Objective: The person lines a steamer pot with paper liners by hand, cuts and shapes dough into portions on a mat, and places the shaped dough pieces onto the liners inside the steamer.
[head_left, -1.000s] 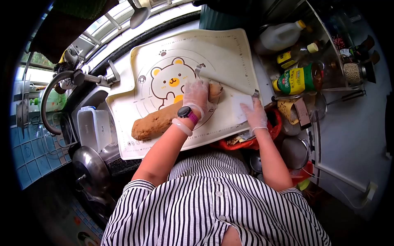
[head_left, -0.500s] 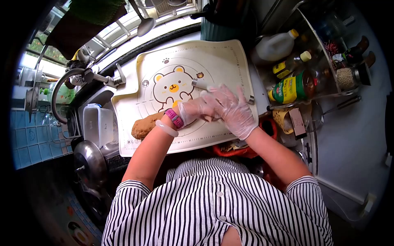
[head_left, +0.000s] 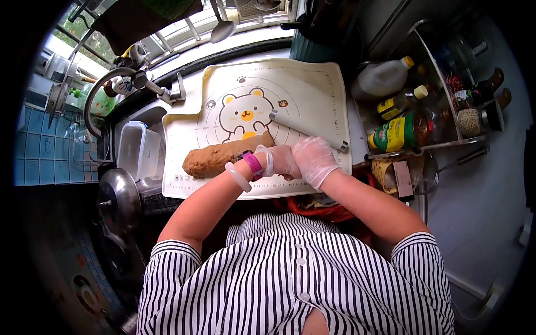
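My left hand (head_left: 280, 160), in a clear plastic glove, is closed and pressed against my right hand (head_left: 314, 159) near the front of a cream baking mat (head_left: 318, 84). The right hand wears a similar glove, its fingers curled in against the left. Whatever lies between them is hidden; a small brownish bit shows below the left fingers, too little to name. A thick brown log of dough (head_left: 223, 154) lies left of the hands, partly behind the left wrist. Just beyond the right hand, a white rolling pin (head_left: 307, 129) with metal ends rests diagonally on the mat.
A clear plastic container (head_left: 137, 149) sits by the sink at left, below the curved faucet (head_left: 92, 103). A metal pot lid (head_left: 120, 201) is nearer me. At right a rack holds a milky jug (head_left: 382, 78) and a green-and-yellow bottle (head_left: 397, 134).
The right hand's spread fingers have curled in, and both hands have drawn together lower on the mat. More of the dough log and rolling pin is uncovered. The camera view has shifted.
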Tool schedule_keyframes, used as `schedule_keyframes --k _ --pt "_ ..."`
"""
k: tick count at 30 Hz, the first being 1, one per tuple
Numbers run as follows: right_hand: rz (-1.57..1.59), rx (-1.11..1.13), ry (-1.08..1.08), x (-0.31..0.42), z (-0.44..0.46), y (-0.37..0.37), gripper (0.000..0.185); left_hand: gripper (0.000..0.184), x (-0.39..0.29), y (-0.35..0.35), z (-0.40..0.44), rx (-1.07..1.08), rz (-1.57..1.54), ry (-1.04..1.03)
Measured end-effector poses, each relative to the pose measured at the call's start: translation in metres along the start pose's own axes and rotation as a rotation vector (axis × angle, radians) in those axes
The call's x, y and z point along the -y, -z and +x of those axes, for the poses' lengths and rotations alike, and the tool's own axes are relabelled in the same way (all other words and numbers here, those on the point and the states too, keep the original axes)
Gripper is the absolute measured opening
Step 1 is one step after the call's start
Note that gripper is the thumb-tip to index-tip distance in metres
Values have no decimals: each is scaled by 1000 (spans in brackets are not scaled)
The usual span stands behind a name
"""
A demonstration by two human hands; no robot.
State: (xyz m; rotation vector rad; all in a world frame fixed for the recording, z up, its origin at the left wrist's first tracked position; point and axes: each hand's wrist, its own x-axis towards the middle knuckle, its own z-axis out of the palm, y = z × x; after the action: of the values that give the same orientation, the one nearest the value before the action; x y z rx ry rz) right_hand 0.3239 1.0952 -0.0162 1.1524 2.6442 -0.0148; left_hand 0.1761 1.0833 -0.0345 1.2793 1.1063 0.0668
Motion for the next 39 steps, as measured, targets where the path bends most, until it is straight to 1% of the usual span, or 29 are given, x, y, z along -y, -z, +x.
schedule_keyframes --k 1,2,3,4,5,6,7,8,10,11,12,14,16,18,20,22,23,24,25,26,27,29,30,32,33,36,37,38,39 --pt "10 51 -59 1 -1 -1 19 17 -11 -3 -8 -4 -3 1" --pt "11 50 -55 0 -1 3 19 16 -31 -4 -23 -118 169 83" --pt "138 175 -66 -3 -2 14 19 17 -43 -7 -31 -231 342 165" --pt "265 299 -76 -6 -2 23 18 17 -43 -11 -30 -235 342 168" --pt "267 297 -73 -9 -3 32 18 19 -41 -16 -28 -313 644 117" --pt "376 420 -87 -13 -4 39 21 21 -39 -21 -27 -387 947 64" --pt "486 544 -100 -17 -4 42 23 18 -39 -25 -28 -396 1092 10" --pt "488 543 -96 -23 -4 39 23 18 -32 -31 -29 -396 1093 14" --pt "965 906 -50 -36 -5 20 31 14 -15 -40 -28 -623 1496 -267" --pt "1231 915 65 -37 -9 7 33 13 -15 -43 -30 -613 1496 -282" --pt "1234 917 68 -40 -15 -5 33 13 -14 -43 -33 -609 1496 -279" --pt "1798 1194 192 -37 -29 1 33 9 -14 -38 -46 -766 1471 -599" --pt "1962 1238 301 -28 -37 10 35 10 -14 -27 -51 -836 1473 -673" --pt "2125 1284 413 -20 -37 27 37 16 -25 -14 -62 -1044 1392 -876" --pt "2116 1181 644 -9 -33 54 43 24 -30 1 -66 -1067 1387 -872" --pt "1941 894 651 -5 -30 103 30 22 -38 17 -69 -1203 1331 -871" --pt "1910 692 918 3 -28 118 23 17 -41 26 -69 -1157 1570 -762" --pt "1852 481 1172 11 -26 133 19 14 -16 32 -42 -1134 1531 -554" --pt "1658 300 1299 7 -26 173 22 14 2 49 -39 -1053 1295 -444" --pt "1563 114 1291 0 -25 196 25 14 18 69 -42 -972 1072 -347" --pt "1774 61 1138 2 -17 188 21 13 34 82 -40 -1137 844 -389" --pt "1836 -8 618 -2 0 154 21 20 68 99 -33 -1316 308 -370" --pt "1887 49 281 -2 14 125 24 28 84 111 -29 -1272 14 -393" --pt "1649 -296 -41 15 62 38 24 29 83 126 -33 -1060 -656 -314" --pt "1469 -454 -166 21 83 -10 25 29 88 134 -31 -1060 -655 -310" --pt "1304 -492 -187 29 118 -58 33 29 102 154 -8 -927 -838 -418" --pt "1293 -333 -224 26 127 -75 46 28 105 156 4 -933 -823 -489" --pt "1293 -325 -233 20 134 -76 46 28 113 158 16 -938 -807 -560" --pt "828 -418 -126 14 140 -76 52 34 123 160 29 -953 -702 -592"
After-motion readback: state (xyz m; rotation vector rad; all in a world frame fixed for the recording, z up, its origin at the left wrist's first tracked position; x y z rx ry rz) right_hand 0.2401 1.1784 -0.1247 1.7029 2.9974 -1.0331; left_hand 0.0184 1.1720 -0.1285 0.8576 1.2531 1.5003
